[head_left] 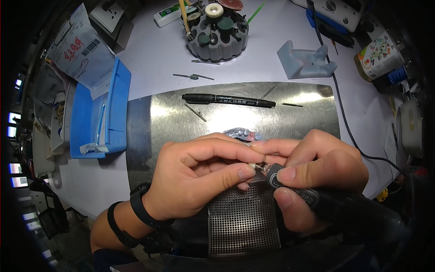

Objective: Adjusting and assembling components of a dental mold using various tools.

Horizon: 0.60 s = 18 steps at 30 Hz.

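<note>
The left hand (199, 174) has its fingers (244, 172) pinched together on a small pale dental piece (256, 159), mostly hidden between the fingertips, held just above a perforated metal grille (242, 222) at the near edge of a shiny steel work plate (149, 131) on the counter (154, 63). The right hand (317, 174) is clamped around a black rotary handpiece (317, 199), whose tip touches the piece between the two hands. Just beyond the knuckles lies a grey dental model with pinkish teeth (242, 133), partly hidden. Farther off on the plate lies a black marker pen (229, 99). At the far side of the counter stands a round grey bur holder (217, 34), with a pale blue moulded handpiece rest (306, 61) to its right. An open blue plastic box (102, 113) sits to the left.
</note>
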Tool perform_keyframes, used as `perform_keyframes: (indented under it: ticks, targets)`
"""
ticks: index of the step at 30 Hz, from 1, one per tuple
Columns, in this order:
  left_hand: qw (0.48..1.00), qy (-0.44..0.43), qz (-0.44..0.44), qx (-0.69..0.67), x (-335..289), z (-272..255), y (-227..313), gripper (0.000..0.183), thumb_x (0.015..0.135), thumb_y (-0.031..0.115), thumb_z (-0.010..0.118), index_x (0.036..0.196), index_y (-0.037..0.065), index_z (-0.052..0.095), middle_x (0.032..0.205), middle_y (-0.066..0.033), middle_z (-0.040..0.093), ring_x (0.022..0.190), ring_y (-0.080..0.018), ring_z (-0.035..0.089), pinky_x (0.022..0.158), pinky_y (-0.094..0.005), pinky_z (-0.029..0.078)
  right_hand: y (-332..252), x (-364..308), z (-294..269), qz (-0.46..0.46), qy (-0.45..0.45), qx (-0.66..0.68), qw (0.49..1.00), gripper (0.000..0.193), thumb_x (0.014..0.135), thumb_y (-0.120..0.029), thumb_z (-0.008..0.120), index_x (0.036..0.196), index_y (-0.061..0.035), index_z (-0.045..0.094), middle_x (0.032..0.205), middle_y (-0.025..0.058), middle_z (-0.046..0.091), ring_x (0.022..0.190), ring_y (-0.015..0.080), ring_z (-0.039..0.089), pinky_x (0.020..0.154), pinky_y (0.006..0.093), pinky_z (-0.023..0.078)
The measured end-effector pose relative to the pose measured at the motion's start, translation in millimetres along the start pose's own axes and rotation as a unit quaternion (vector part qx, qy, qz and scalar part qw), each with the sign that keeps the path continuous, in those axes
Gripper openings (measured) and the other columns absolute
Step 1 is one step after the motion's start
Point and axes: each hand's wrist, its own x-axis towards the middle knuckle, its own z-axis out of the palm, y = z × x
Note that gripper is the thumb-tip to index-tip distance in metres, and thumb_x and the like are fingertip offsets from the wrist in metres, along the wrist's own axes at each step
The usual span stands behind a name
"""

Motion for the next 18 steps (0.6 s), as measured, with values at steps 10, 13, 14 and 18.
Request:
perform_keyframes:
  ticks: [10, 13, 14, 18]
  targets:
    - [1.0, 0.006, 0.002, -0.009, -0.6, 1.0, -0.7, 0.021, 0.096, -0.004, 0.068, 0.116, -0.008, 0.071, 0.11, -0.0163, 0.072, 0.091, -0.0155, 0.072, 0.081, -0.0242, 0.062, 2.2, -3.4, 3.2, 0.009, 0.021, 0.021, 1.0, 0.024, 0.089, -0.017, 0.078, 0.092, -0.0035, 0.059, 0.075, 0.0096, 0.06, 0.069, 0.02, 0.07, 0.087, 0.0549, 0.063]
    - [1.0, 0.007, 0.005, -0.014, -0.4, 1.9, -0.8, 0.021, 0.096, -0.004, 0.069, 0.116, -0.008, 0.071, 0.11, -0.0164, 0.072, 0.091, -0.0155, 0.072, 0.081, -0.0245, 0.062, 0.9, -3.7, 2.1, 0.015, 0.017, 0.028, 0.999, 0.023, 0.089, -0.015, 0.078, 0.092, -0.003, 0.059, 0.075, 0.0097, 0.061, 0.07, 0.02, 0.07, 0.089, 0.0556, 0.062]
    - [1.0, 0.006, 0.006, -0.014, -0.4, 2.4, -0.8, 0.021, 0.096, -0.004, 0.069, 0.116, -0.008, 0.071, 0.11, -0.0164, 0.072, 0.091, -0.0155, 0.072, 0.081, -0.0245, 0.062, 0.6, -4.1, 1.9, 0.015, 0.017, 0.027, 0.999, 0.023, 0.089, -0.015, 0.078, 0.092, -0.003, 0.059, 0.075, 0.0097, 0.061, 0.07, 0.02, 0.07, 0.089, 0.0556, 0.062]
    - [1.0, 0.012, 0.0, -0.019, -1.2, 2.4, -1.4, 0.021, 0.096, -0.003, 0.069, 0.116, -0.008, 0.071, 0.109, -0.0162, 0.073, 0.091, -0.0152, 0.072, 0.081, -0.0251, 0.062, 2.1, -4.4, 1.7, 0.015, 0.011, 0.047, 0.999, 0.023, 0.088, -0.013, 0.078, 0.093, -0.0025, 0.059, 0.078, 0.0097, 0.061, 0.071, 0.0199, 0.07, 0.092, 0.0564, 0.061]
